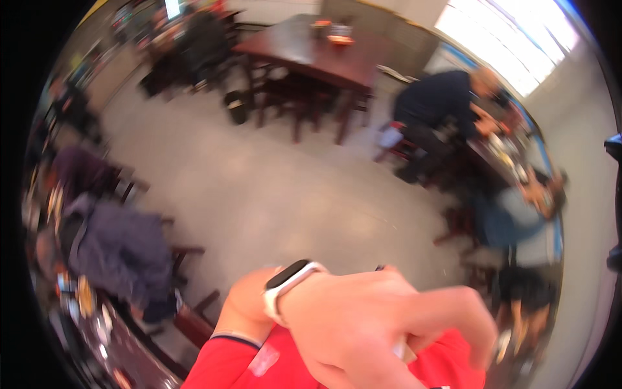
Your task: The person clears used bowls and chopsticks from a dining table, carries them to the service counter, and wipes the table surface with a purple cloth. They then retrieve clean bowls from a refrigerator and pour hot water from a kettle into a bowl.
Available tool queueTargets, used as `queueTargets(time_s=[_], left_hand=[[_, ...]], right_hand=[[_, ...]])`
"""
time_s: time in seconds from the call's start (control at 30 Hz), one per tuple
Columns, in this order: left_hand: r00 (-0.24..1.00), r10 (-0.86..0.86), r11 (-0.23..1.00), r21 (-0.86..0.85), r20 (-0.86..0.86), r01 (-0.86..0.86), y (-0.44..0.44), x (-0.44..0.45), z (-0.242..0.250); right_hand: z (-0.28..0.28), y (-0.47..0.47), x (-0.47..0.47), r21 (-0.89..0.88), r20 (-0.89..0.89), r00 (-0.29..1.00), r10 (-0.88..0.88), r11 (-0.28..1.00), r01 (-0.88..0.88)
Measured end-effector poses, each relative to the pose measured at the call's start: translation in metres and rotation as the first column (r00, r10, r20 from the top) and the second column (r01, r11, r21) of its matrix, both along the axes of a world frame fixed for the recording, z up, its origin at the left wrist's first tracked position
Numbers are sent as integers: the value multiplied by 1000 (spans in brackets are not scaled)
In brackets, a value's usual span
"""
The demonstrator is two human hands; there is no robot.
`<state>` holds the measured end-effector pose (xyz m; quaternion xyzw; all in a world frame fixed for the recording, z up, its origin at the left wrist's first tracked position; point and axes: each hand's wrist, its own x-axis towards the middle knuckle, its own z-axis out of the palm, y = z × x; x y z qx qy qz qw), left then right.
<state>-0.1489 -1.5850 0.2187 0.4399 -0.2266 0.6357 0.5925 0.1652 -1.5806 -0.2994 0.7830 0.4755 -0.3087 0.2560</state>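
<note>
My left hand reaches across in front of my red top, its back towards the camera. A white-strapped fitness band with a dark display circles the wrist. The nearest finger bends sharply downward at the right. A small pale thing shows in the hollow under that finger; blur hides what it is and whether the fingers grip it. Another small dark thing peeks out beyond the knuckles. I cannot make out my right hand as a separate hand.
Grey floor stretches ahead. Beyond it stands a dark red wooden table with stools and a black bin. Several people sit along both sides, including a person in dark clothes bending over a table at right. A purple-grey jacket is at left.
</note>
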Motion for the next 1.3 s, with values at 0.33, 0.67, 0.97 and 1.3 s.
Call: queueTargets(time_s=[0.33, 0.67, 0.97, 1.3], left_hand=[[916, 242, 905, 265, 320, -332, 302, -249, -12], [692, 674, 679, 586, -260, -442, 601, -529, -42], [420, 18, 524, -350, -907, -777, 887, -746, -289], [659, -298, -495, -479, -690, -725, 856, -1056, -472]], right_hand=[[49, 495, -249, 575, -341, 895, 289, 817, -45], [-30, 588, -401, -61, -180, 970, 166, 982, -179], [-60, 914, -643, -231, -132, 949, 286, 922, -310], [29, 1317, -1200, 407, -246, 426, 871, 491, -770]])
